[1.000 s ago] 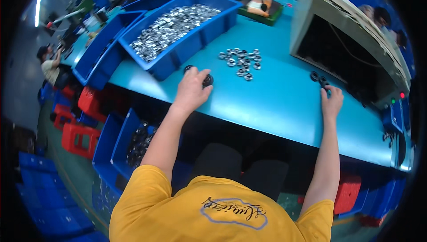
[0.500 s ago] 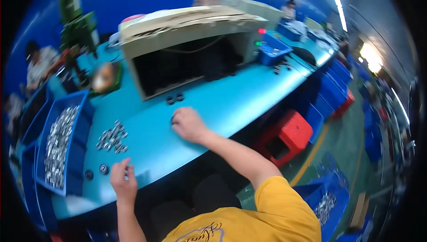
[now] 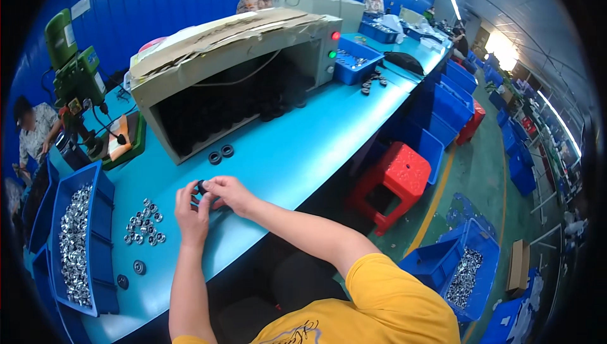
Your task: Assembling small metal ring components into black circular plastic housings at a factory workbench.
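Note:
My left hand and my right hand meet above the turquoise worktop. Between their fingertips they grip a small black ring-shaped part; the fingers cover much of it. Just beyond lie two black rings side by side, in front of the box-like machine. Left of my left hand, several shiny metal rings are spread in a loose cluster. Nearer the front edge rest a black-and-silver ring and a dark disc.
A blue bin of metal parts stands at the left. The beige machine with a dark opening holds many black parts. A green press is behind left. Red stools and blue crates line the right. Other people sit beyond.
My left hand has moved up and right, and my right hand left and nearer, so both now meet on the black ring. The view has shifted slightly.

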